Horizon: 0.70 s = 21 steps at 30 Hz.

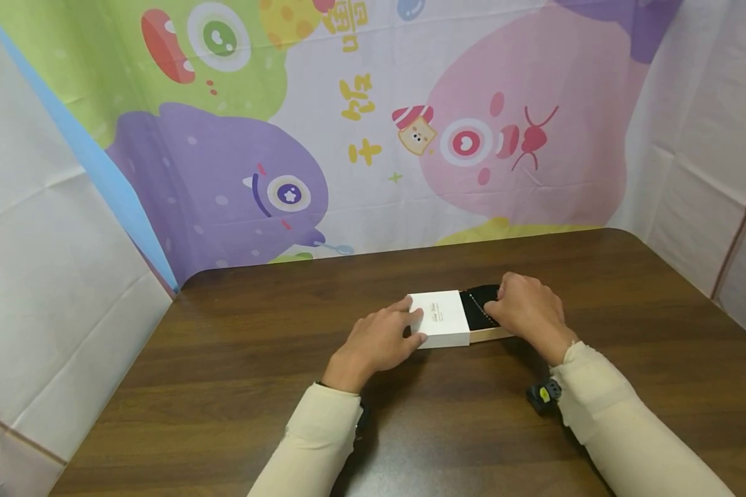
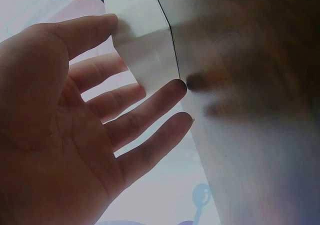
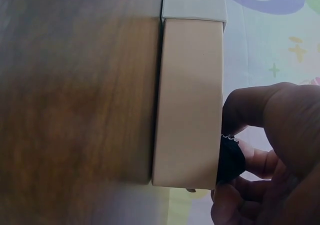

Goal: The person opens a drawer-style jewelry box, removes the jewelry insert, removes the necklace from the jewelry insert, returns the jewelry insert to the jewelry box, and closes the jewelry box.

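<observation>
A white box sleeve (image 1: 441,319) with small printing lies on the table, its tan inner drawer (image 1: 488,335) pulled partly out to the right. Inside the drawer is a black soft insert (image 1: 474,314), crossed by a thin silvery chain (image 1: 481,308). My left hand (image 1: 376,338) rests against the sleeve's left end, thumb and fingers spread and fairly straight. At the drawer's right part, my right hand (image 1: 531,310) pinches the black insert (image 3: 231,162) with curled fingers, where a bit of chain (image 3: 230,137) shows. The hand hides the drawer's right end in the head view.
The brown wooden table (image 1: 236,386) extends around the box. Behind it hangs a cloth (image 1: 373,207) with cartoon monsters. Pale sheets (image 1: 50,207) hang at the sides. A small black device (image 1: 543,395) is strapped at the right wrist.
</observation>
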### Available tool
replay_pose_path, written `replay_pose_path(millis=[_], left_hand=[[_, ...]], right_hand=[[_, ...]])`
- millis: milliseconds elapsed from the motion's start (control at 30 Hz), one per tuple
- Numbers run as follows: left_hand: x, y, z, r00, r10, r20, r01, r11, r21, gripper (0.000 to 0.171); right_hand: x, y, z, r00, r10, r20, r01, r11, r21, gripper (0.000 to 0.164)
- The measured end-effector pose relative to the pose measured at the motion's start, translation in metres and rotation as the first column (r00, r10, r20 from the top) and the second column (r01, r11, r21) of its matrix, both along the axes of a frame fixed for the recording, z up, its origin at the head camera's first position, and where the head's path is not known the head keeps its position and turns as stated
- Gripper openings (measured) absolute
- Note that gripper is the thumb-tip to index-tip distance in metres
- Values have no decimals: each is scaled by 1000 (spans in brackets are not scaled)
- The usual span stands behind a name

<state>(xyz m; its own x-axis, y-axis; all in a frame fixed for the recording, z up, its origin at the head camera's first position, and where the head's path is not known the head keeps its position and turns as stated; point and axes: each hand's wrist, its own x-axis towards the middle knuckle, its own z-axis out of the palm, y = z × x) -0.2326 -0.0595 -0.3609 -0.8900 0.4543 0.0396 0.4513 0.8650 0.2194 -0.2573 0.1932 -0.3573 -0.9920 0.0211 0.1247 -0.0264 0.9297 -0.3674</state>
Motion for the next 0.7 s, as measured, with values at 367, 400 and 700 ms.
replay_pose_path(millis=[367,400,700], left_hand=[[0,0,1,1000,0,5,0,1000,6,51],[0,0,1,1000,0,5,0,1000,6,51],[0,0,1,1000,1,-1,-1,1000,-1,51]], right_hand=[[0,0,2,1000,-8,-15,8,1000,-15,23],[0,0,2,1000,-10,-18,9,1000,-15,23],[0,0,0,997,-19,-81,15,999,-47,18]])
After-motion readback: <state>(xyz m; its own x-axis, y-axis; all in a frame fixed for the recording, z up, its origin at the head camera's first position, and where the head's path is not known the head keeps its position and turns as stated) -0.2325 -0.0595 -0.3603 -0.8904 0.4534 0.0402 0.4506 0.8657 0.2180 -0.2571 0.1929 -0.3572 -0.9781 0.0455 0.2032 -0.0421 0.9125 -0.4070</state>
